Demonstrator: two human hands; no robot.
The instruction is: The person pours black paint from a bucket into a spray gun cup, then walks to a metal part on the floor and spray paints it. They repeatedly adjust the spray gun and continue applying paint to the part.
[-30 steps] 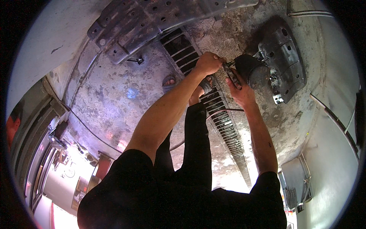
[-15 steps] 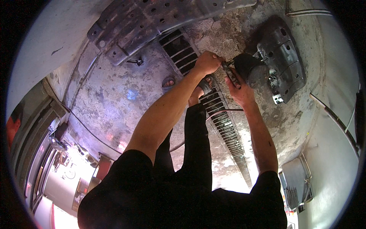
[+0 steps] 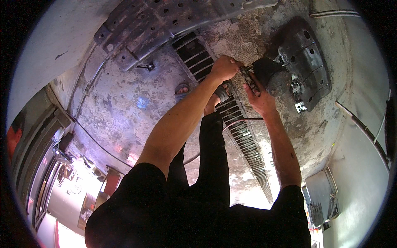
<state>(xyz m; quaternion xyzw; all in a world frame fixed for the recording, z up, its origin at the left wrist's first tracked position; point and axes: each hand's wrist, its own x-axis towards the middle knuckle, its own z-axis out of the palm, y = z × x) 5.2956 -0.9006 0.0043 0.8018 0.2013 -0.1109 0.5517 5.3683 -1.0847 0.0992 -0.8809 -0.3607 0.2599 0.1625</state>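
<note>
Head view: two hands are holding a dark metal tool above the stained floor.
The left hand is clamping its grip on the tool's upper end, fingertips partly hidden; the right hand is wrapping its grip round the lower end. A black can-like piece is showing just beside the tool; whether they are joined, one cannot tell. Beyond, a hose is crossing a grate, and a shiny black panel is lying nearby. Grimy fingers could be losing hold, dropping the tool; a snagged hose could be tripping a foot.
</note>
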